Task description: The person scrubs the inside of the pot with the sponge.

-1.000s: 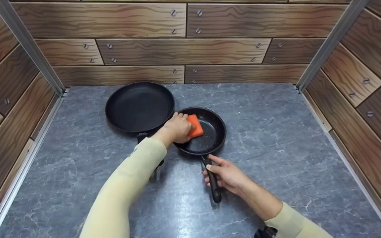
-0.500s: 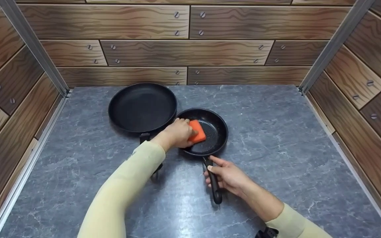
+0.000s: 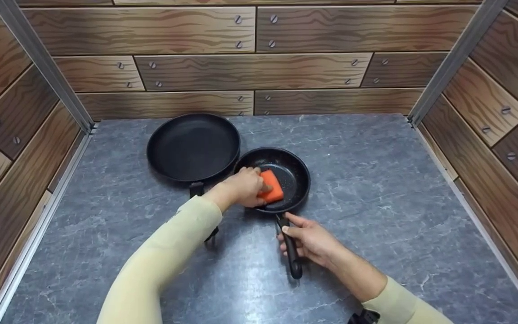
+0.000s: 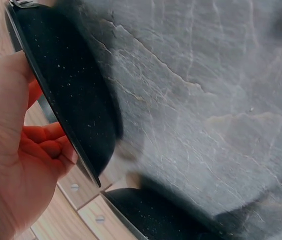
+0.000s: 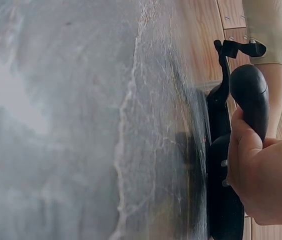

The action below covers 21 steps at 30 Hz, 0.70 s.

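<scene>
A small black speckled frying pan [image 3: 294, 173] sits on the grey marbled table, its handle [image 3: 293, 258] pointing toward the person. My left hand [image 3: 246, 186] holds an orange sponge [image 3: 271, 186] against the inside of this pan, at its lower left. In the left wrist view the fingers [image 4: 51, 145] of that hand reach over the pan's rim and the sponge is mostly hidden. My right hand [image 3: 310, 240] grips the pan's handle near the pan body, thumb on top. The right wrist view shows the right hand [image 5: 265, 175] wrapped around the black handle [image 5: 250, 95].
A larger black frying pan [image 3: 194, 148] stands at the back left, right beside the small one. Its handle [image 3: 196, 189] runs toward the person, partly hidden under the left forearm. Wood-patterned walls [image 3: 196, 72] enclose the table [image 3: 367, 180] at the back and sides.
My left hand has slid the sponge toward the person and slightly right inside the small pan. The right hand stays on the handle, and the view has shifted a little.
</scene>
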Motion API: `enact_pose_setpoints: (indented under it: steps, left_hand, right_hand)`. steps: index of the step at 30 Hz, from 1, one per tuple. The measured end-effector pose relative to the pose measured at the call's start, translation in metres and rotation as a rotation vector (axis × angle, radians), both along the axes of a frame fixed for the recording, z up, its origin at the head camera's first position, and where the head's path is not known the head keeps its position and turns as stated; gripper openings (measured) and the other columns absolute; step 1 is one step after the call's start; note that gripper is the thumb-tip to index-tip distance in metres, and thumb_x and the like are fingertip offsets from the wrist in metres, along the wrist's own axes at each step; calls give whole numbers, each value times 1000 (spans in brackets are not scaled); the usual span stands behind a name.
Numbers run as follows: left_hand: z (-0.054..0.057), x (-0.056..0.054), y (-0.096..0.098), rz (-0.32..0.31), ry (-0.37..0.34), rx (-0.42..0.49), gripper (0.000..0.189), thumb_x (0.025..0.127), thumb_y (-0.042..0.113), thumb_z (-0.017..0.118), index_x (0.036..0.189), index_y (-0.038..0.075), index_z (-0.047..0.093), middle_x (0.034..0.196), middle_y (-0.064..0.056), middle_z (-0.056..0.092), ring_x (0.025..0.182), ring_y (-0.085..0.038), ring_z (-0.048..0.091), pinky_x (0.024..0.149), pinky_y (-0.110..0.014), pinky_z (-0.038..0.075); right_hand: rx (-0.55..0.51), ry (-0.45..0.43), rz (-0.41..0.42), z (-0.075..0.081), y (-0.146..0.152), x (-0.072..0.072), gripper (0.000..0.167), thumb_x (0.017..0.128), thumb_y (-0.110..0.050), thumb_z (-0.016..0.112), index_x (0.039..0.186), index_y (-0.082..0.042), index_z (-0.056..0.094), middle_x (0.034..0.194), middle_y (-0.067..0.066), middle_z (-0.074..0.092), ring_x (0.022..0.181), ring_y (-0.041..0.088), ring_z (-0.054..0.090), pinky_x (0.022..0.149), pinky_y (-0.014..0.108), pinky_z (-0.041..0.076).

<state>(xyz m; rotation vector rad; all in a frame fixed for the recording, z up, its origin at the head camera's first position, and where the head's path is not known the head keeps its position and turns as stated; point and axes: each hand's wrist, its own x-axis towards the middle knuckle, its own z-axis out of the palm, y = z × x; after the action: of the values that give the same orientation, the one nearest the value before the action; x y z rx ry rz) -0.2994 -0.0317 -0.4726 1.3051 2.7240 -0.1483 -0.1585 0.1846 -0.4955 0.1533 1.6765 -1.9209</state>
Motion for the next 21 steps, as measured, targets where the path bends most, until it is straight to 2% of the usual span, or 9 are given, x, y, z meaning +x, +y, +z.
enact_pose_setpoints:
  steps: [5,10,12,14,17,19,21]
  left_hand:
    - [0,3,3,-12,-41,34,37,101,45,71,131,26,78,99,-10,77,107,-34,60,94,-49,51]
    - [0,4,4,-11,-108,91,44,100,44,72,140,26,72,107,-6,80,115,-33,57,110,-47,44]
    - [0,4,5,-5,-141,128,44,100,43,73,140,25,72,107,-5,80,113,-32,56,111,-45,43]
    - [-1,4,5,11,-165,171,44,99,42,74,139,23,73,100,-7,78,109,-31,56,107,-43,45]
    - [-3,4,7,36,-182,218,44,97,40,76,138,23,74,80,-5,65,100,-29,53,95,-41,47]
    - [-4,5,8,41,-180,228,44,97,40,76,138,24,74,76,-3,55,98,-28,52,92,-40,47]
    - [-5,5,10,41,-173,223,44,98,40,76,139,25,73,80,-3,53,99,-29,52,92,-41,46]
  right_hand:
    - [-8,-5,1,-1,0,-1,72,109,-8,53,170,-3,13,102,14,70,75,17,72,75,37,64]
    - [-1,-9,3,-1,0,-1,72,109,-8,53,170,-4,14,102,15,70,75,17,72,75,37,64]
    - [-3,-12,3,-1,0,-1,72,109,-8,53,170,-4,14,102,15,70,75,17,72,74,36,63]
    - [-10,-14,5,-1,0,-1,72,109,-8,53,170,-4,14,103,15,69,76,17,71,74,36,63]
    - [-21,-15,9,-1,0,-1,72,109,-8,53,170,-4,14,102,15,69,76,16,71,75,36,63]
    - [-25,-16,11,-1,0,-1,72,109,-8,53,170,-5,13,102,15,69,76,16,71,75,36,63]
    - [-26,-16,12,-2,0,-1,72,109,-9,53,170,-5,13,102,14,69,76,16,71,75,36,63]
